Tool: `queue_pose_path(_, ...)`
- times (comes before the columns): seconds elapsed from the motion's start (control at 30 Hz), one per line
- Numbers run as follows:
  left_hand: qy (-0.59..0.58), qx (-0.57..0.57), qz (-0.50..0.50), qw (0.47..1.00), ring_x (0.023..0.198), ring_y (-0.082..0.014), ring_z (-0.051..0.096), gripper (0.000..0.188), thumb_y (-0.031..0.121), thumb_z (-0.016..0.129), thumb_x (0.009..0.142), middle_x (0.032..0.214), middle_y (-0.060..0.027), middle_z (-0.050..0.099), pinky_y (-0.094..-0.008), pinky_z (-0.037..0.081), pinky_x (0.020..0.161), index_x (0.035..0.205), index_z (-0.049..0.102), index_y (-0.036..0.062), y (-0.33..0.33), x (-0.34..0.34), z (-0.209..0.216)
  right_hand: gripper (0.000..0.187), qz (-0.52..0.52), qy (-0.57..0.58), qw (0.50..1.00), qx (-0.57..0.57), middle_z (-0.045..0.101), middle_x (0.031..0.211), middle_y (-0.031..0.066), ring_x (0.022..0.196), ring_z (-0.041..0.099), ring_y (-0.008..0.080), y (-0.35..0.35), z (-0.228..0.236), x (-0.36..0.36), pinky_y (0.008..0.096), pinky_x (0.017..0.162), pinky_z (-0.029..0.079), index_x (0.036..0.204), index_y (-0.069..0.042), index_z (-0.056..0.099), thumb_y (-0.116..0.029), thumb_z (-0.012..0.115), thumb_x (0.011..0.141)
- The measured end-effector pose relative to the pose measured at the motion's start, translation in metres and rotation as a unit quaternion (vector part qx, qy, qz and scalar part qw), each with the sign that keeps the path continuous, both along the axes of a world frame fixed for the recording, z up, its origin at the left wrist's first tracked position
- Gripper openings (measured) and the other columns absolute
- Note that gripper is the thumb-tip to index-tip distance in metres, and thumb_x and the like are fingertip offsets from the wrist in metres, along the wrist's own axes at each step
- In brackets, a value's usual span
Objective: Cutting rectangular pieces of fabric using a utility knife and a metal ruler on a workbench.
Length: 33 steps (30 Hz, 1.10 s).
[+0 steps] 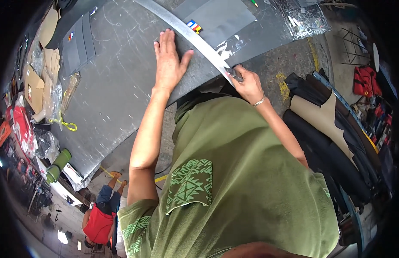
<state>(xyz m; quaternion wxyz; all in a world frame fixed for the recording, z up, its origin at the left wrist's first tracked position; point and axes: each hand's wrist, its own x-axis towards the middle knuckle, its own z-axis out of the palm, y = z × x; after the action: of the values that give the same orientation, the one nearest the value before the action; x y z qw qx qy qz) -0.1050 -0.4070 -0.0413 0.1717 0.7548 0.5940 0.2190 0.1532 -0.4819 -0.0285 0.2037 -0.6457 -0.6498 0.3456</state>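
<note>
My left hand [168, 64] lies flat on the dark, scratched tabletop [118, 81], fingers stretched out and thumb apart, left of a long metal straightedge [195, 41]. My right hand [247, 85] is closed around the near end of that straightedge, at the table's front edge. Something small and dark shows by its fingertips, too little to name. The straightedge runs away to the far side, along a grey sheet [223, 21] that bears a small multicoloured patch [194, 26]. Clear plastic scraps [227, 47] lie just right of the straightedge.
Stacked grey pieces [78, 45] lie at the far left. Cardboard [34, 90], plastic bags and a green roll [58, 165] line the left edge. Black and tan material rolls [324, 124] stand to my right. A person in a red top [98, 223] is behind at lower left.
</note>
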Motion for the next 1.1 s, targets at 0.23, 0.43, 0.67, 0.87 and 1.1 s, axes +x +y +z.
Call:
queue_pose_path(0.23,0.005,-0.001,-0.023,1.0,0.146,-0.0393,0.029,0.075,0.043,0.063,0.094,0.154,-0.0244,0.034,-0.0542,0.022,0.12,0.148,0.035,-0.0008,0.029,-0.018,0.008,0.043,-0.025,-0.02,0.998,-0.061,0.07,0.092,0.0194,0.087,0.068,0.0383,-0.014,-0.012,0.016,0.0415,0.078,0.053,0.108,-0.002,0.069,-0.042,0.069,0.091)
queue_pose_path(0.43,0.098,0.061,-0.022,0.993,0.146,-0.0364,0.031,0.093,0.067,0.061,0.086,0.153,-0.0217,0.038,-0.0542,0.02,0.12,0.145,0.04,-0.0024,0.043,-0.019,-0.009,0.035,-0.032,0.096,0.981,-0.164,0.072,0.092,0.017,0.081,0.071,0.0287,-0.018,0.004,0.003,0.0371,0.075,0.054,0.105,-0.003,0.069,-0.034,0.072,0.09)
queue_pose_path(0.67,0.121,0.064,-0.029,0.99,0.146,-0.0353,0.03,0.081,0.056,0.063,0.089,0.154,-0.02,0.037,-0.0528,0.02,0.12,0.146,0.042,0.0022,0.043,-0.017,-0.012,0.036,-0.123,0.127,0.962,-0.209,0.07,0.078,0.0086,0.075,0.069,0.0144,-0.023,-0.034,0.004,0.0305,0.071,0.052,0.099,0.001,0.069,-0.034,0.07,0.094)
queue_pose_path(0.87,0.124,0.072,-0.034,0.989,0.144,-0.0365,0.033,0.104,0.074,0.067,0.076,0.152,-0.0217,0.039,-0.054,0.021,0.119,0.143,0.044,-0.0028,0.044,-0.021,-0.013,0.046,-0.079,0.131,0.974,-0.166,0.068,0.088,0.0233,0.085,0.07,0.0315,-0.013,-0.015,-0.007,0.037,0.077,0.053,0.103,0.001,0.068,-0.044,0.07,0.09)
queue_pose_path(1.1,0.105,0.062,-0.027,0.992,0.143,-0.0368,0.034,0.121,0.08,0.072,0.06,0.147,-0.0219,0.044,-0.0541,0.021,0.12,0.141,0.045,-0.0044,0.042,-0.015,-0.004,0.047,-0.099,0.055,0.979,-0.17,0.069,0.085,0.0221,0.078,0.07,0.0336,-0.008,-0.005,-0.01,0.0376,0.071,0.054,0.106,-0.002,0.07,-0.045,0.071,0.089)
